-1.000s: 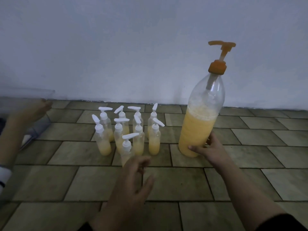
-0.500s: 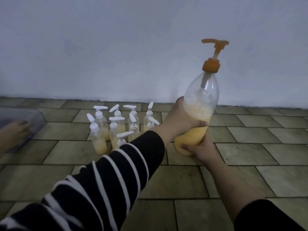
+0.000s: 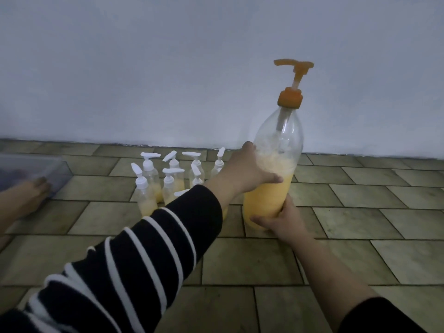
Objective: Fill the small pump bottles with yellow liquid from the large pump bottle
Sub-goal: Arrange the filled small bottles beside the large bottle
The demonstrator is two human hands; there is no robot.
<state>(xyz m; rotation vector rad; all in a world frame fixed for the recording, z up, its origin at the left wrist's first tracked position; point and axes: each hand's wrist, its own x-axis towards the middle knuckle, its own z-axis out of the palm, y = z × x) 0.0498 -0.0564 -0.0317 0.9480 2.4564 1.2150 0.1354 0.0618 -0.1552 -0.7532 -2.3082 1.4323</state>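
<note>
Both hands gripping big bottle [image 3: 271, 188], upright on floor.
Left hand [image 3: 247, 171] wrapping mid-body, right hand [image 3: 281, 219] clasping base; small bottles [image 3: 168, 179] sitting just left.

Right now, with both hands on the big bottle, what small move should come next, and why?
Probably draw the big bottle closer to the small bottles. The left hand grips its middle and the right hand its base, so it is held firmly, but its orange pump stands apart from the small bottles, all capped.
</note>
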